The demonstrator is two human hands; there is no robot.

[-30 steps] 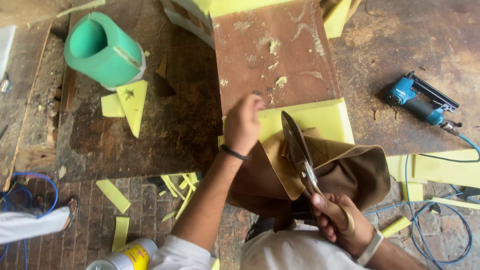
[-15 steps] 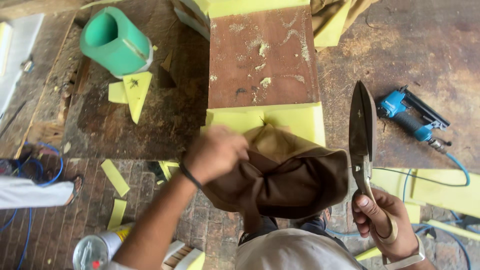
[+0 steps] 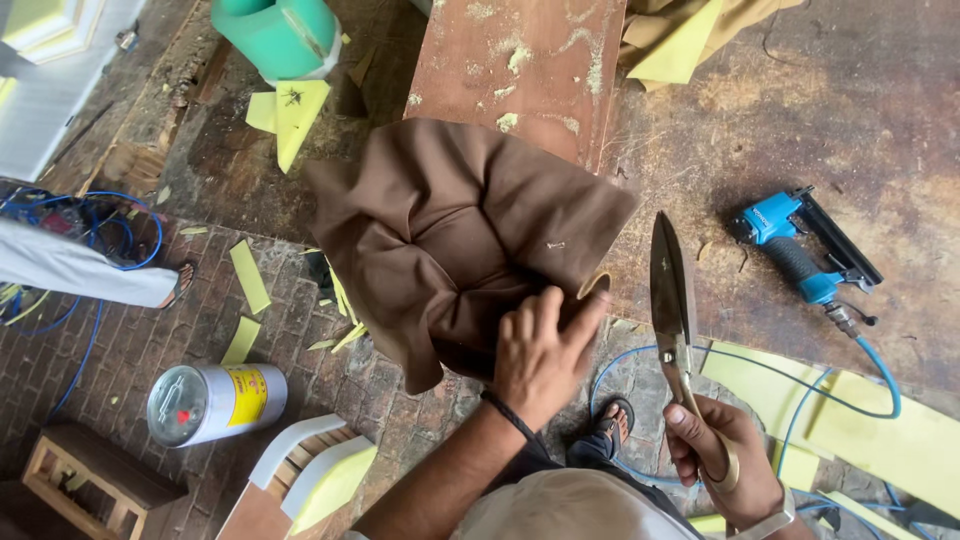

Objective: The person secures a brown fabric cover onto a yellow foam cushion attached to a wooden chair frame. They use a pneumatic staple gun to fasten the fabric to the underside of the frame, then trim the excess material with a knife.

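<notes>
Two hands at work: left hand (image 3: 540,350) presses flat on the brown cloth (image 3: 460,230) draped over the board, while right hand (image 3: 725,455) grips closed shears (image 3: 672,300), blades pointing away, just right of the cloth's edge.

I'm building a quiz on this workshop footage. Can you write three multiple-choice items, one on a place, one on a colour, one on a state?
1. Where does the left hand rest?
A. on the brown fabric
B. on the can
C. on the nail gun

2. What colour is the nail gun?
A. red
B. blue
C. grey

3. How are the shears in the right hand?
A. wide open
B. lying on the floor
C. blades closed, pointing away

Answers: 1 A, fingers press the cloth's near edge. 2 B, its body is bright blue. 3 C, the blades lie together, lifted off the fabric.
</notes>
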